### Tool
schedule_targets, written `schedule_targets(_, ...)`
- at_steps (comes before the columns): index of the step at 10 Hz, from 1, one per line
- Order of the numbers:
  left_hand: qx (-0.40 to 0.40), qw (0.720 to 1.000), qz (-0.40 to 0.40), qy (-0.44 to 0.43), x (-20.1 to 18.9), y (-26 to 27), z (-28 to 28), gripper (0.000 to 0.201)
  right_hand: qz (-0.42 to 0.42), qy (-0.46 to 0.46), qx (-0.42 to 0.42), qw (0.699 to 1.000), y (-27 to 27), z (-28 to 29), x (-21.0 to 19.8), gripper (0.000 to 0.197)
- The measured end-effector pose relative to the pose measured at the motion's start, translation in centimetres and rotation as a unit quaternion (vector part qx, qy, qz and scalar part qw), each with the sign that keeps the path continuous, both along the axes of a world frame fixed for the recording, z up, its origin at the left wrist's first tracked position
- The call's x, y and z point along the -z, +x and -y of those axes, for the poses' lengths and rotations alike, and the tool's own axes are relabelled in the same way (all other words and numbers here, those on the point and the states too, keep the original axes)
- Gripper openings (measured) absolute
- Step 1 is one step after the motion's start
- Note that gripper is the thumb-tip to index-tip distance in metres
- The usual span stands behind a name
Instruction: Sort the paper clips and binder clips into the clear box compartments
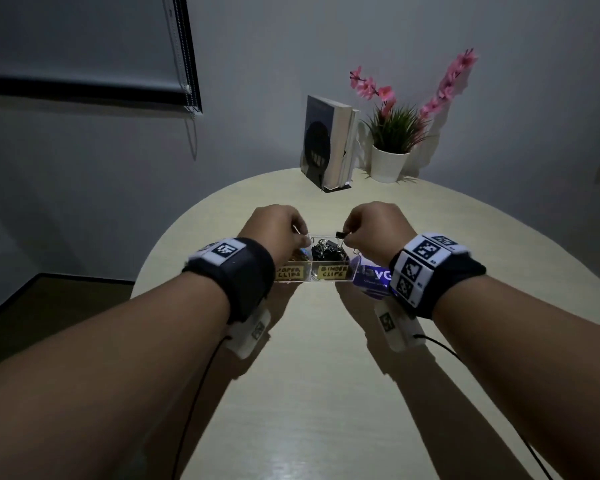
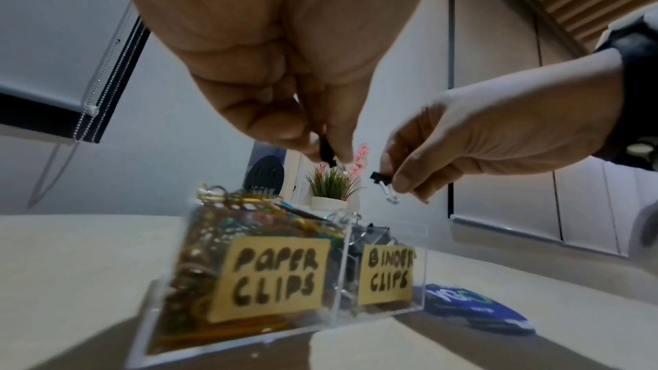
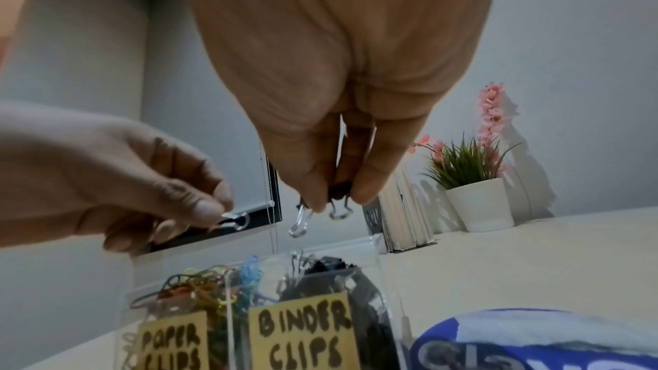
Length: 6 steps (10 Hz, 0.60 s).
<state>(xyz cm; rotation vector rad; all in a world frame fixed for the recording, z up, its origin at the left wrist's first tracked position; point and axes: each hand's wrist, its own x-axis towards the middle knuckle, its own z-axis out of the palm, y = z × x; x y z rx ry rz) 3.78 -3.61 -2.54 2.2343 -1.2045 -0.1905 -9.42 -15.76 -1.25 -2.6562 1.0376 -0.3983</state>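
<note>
A clear two-compartment box (image 1: 311,279) stands mid-table, its yellow labels reading PAPER CLIPS on the left and BINDER CLIPS on the right. Coloured paper clips (image 2: 249,207) fill the left compartment and black binder clips (image 3: 327,266) the right. My left hand (image 1: 303,240) hovers over the box and pinches a small black binder clip (image 2: 326,149) between thumb and fingertip. My right hand (image 1: 347,237) hovers over the binder-clip side and pinches another black binder clip (image 1: 340,234), whose wire handles (image 3: 302,221) hang down.
A blue printed packet (image 1: 374,277) lies just right of the box under my right wrist. Books in a bookend (image 1: 329,143) and a potted plant with pink flowers (image 1: 392,147) stand at the far edge of the round pale table (image 1: 326,393).
</note>
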Motion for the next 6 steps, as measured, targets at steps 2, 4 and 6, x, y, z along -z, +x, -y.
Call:
schedule_targets(2, -0.031, 0.999, -0.012, 0.038, 0.6, -0.4, 3.8, 0.021, -0.028, -0.008, -0.028, 0.999, 1.6, 0.3, 2.0, 0.012)
schedule_targets(4, -0.028, 0.999, -0.009, 0.015, 1.6, -0.3, 3.5, 0.026, 0.027, 0.050, -0.008, 0.998, 0.9, 1.1, 2.4, 0.023)
schedule_targets(6, -0.029, 0.997, -0.023, -0.069, 1.0, -0.1, 0.6, 0.025, 0.168, 0.113, 0.038, 0.979, -1.4, 1.3, 2.3, 0.021)
